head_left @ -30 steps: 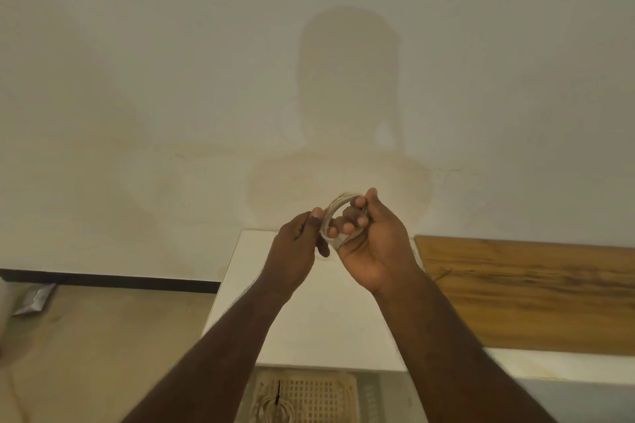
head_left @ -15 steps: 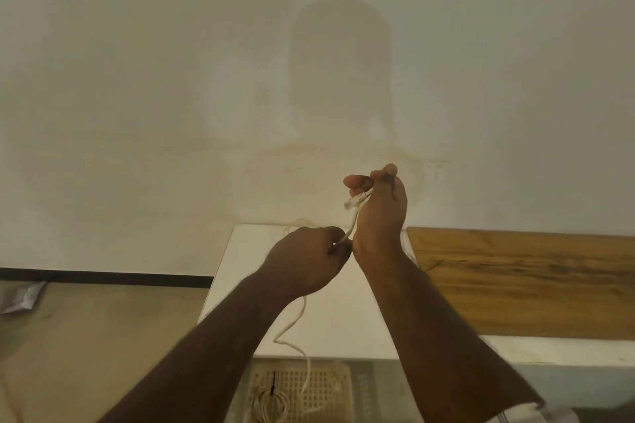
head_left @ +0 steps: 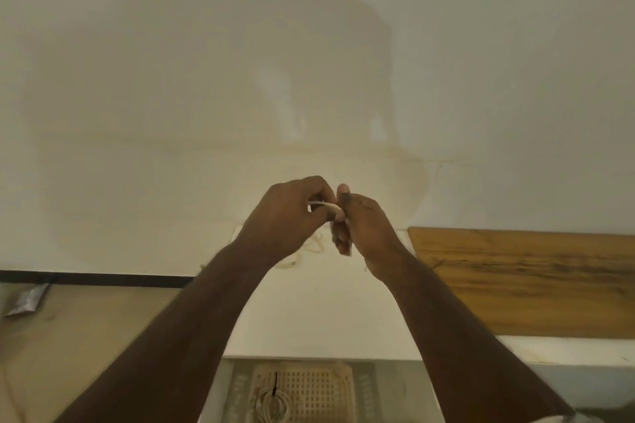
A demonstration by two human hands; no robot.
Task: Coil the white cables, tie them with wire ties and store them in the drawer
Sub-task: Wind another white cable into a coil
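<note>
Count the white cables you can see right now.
2: one thin white cable held between the left hand and right hand; one coiled, black-tied white cable in the drawer basket. Others may be hidden.

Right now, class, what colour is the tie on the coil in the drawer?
Black, seen in the head view: the tie crosses the white coil.

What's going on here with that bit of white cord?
A person holds a white cable up between both hands: the left hand grips it, the right hand pinches its end. More cable lies loose on the white tabletop behind. Below, the open drawer already holds one tied coil in a basket.
</note>
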